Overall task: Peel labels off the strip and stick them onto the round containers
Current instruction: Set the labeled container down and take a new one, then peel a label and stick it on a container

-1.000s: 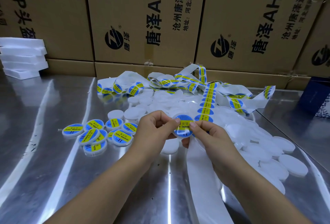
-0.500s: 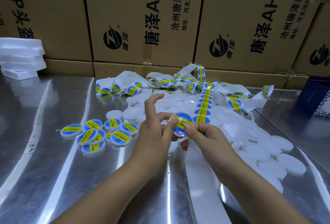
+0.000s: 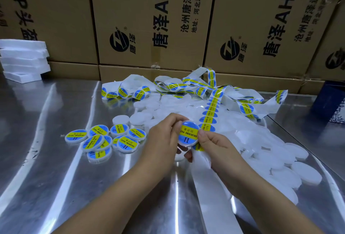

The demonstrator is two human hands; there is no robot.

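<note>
My left hand (image 3: 164, 136) grips a round white container (image 3: 188, 134) by its left edge, its blue and yellow label facing up. My right hand (image 3: 214, 143) pinches the container's right edge and also holds the label strip (image 3: 211, 111), which runs from under the thumb up to the tangle at the back. Bare white backing strip (image 3: 211, 187) trails down toward me. Several labelled containers (image 3: 104, 139) lie in a cluster on the left. A heap of plain white containers (image 3: 261, 140) spreads on the right.
The work surface is a shiny steel table (image 3: 56, 177). Brown cardboard boxes (image 3: 153, 19) wall off the back. A stack of white foam trays (image 3: 24, 58) stands at the far left. A dark blue box (image 3: 332, 101) sits at the right edge.
My left hand's raised fingers have come down onto the container's edge. The container has turned so its label faces the camera more fully. Both hands stay in the same place.
</note>
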